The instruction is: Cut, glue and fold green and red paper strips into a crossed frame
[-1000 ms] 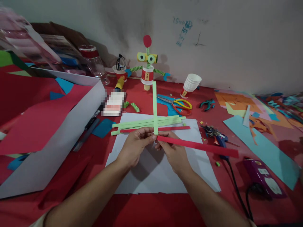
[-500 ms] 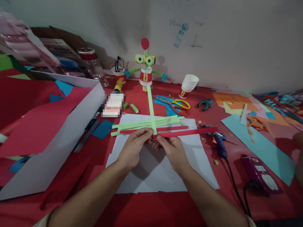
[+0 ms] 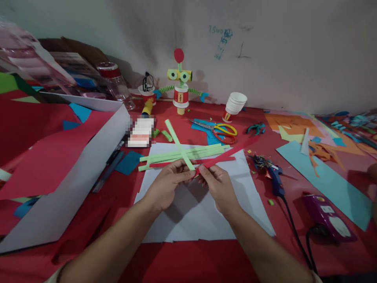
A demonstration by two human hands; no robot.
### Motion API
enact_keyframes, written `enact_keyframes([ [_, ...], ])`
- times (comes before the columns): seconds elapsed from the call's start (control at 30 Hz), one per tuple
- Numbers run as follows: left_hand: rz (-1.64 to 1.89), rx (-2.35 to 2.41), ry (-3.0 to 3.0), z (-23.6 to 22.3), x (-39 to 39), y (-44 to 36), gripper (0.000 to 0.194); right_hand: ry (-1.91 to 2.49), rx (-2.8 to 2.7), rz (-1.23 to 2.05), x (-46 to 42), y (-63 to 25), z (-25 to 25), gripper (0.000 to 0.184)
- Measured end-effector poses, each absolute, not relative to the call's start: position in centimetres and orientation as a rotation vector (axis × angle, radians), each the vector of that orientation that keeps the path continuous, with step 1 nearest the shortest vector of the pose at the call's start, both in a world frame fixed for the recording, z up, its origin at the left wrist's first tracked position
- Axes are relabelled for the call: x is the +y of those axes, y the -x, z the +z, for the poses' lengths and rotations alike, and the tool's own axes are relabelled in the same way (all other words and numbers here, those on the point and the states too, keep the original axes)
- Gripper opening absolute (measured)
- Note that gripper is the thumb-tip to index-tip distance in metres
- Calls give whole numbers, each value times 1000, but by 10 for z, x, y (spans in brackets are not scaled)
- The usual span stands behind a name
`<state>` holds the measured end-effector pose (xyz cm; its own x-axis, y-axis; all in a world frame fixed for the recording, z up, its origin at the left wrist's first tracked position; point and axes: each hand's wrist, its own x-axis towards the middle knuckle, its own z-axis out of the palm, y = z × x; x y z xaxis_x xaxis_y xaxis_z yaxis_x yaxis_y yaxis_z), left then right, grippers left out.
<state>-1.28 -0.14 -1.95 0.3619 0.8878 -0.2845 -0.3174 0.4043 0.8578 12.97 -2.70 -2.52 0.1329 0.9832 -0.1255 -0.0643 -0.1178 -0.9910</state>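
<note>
Between the fingers of my left hand (image 3: 167, 184) is the near end of a light green paper strip (image 3: 178, 142), which slants away to the upper left. My right hand (image 3: 219, 186) pinches the near end of a red paper strip (image 3: 226, 154), whose blurred far end points up and right. The two strips meet at my fingertips; whether they are joined there I cannot tell. Just beyond my hands, several loose green paper strips (image 3: 203, 151) and another red strip (image 3: 160, 165) lie on white paper sheets (image 3: 191, 224).
A paper-cup figure (image 3: 180, 96) stands at the back, left of stacked paper cups (image 3: 236, 104). Scissors (image 3: 219, 127) and pliers (image 3: 255, 128) lie in front. To the right are a corded glue gun (image 3: 275, 179) and a purple device (image 3: 330, 218). A white box (image 3: 103, 133) holds coloured paper at left.
The green strip has swung from nearly straight ahead to the upper left. The red strip's far end has risen and turned away from me. Both hands stay close together.
</note>
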Motion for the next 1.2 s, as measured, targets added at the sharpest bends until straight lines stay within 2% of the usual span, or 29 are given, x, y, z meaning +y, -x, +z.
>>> enact_keyframes([
  [0.13, 967, 897, -825, -17, -3, 9, 12, 1281, -984, 1275, -27, -129, -24, 29],
  [0.37, 1077, 949, -723, -16, -11, -2, 11, 1271, -1064, 1247, -28, -131, -28, 17],
  [0.63, 1135, 974, -707, -18, -12, -4, 16, 1264, -986, 1286, -25, -133, -29, 21],
  [0.8, 1176, 997, -736, -21, -12, -4, 16, 1298, -996, 1207, -26, -132, -26, 15],
  [1.2, 1075, 919, -692, -19, -9, 0, 15, 1198, -930, 1282, -26, -131, -26, 20],
])
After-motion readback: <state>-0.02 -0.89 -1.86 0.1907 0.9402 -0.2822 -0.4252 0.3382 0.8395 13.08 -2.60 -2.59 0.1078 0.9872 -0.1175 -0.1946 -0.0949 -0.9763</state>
